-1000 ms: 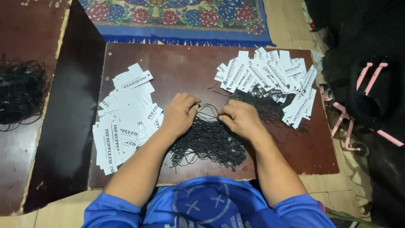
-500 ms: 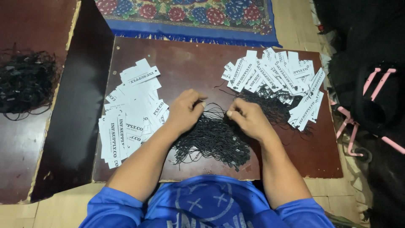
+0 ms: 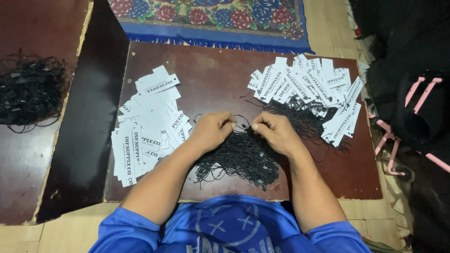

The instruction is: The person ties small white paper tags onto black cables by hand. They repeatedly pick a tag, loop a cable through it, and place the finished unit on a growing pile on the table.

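Since the earlier frame the two hands have come a little closer together above the strings, and the view itself has shifted slightly. The left hand (image 3: 213, 129) and the right hand (image 3: 274, 131) now sit just beside each other on top of the pile of black strings (image 3: 241, 157) in the middle of the bench (image 3: 206, 70). The grip of each hand is pressed together: thumb and forefinger seem to pinch a thin black string that runs between the two hands, though the string is too fine to follow exactly.

On the person's left lies a stack of white paper tags (image 3: 147, 126); no strings show on them. On the right a second group of white tags (image 3: 309, 91) is spread like a fan, and black strings lie tangled under and between them, so these look already threaded. Judging from this, a good part of the work is done, but the left stack is still large and the pile of strings is still thick, so much remains.

Another bundle of black strings (image 3: 30, 89) rests on a separate dark board (image 3: 23, 164) well apart at the far left. A flowered rug (image 3: 211, 18) lies beyond the bench.
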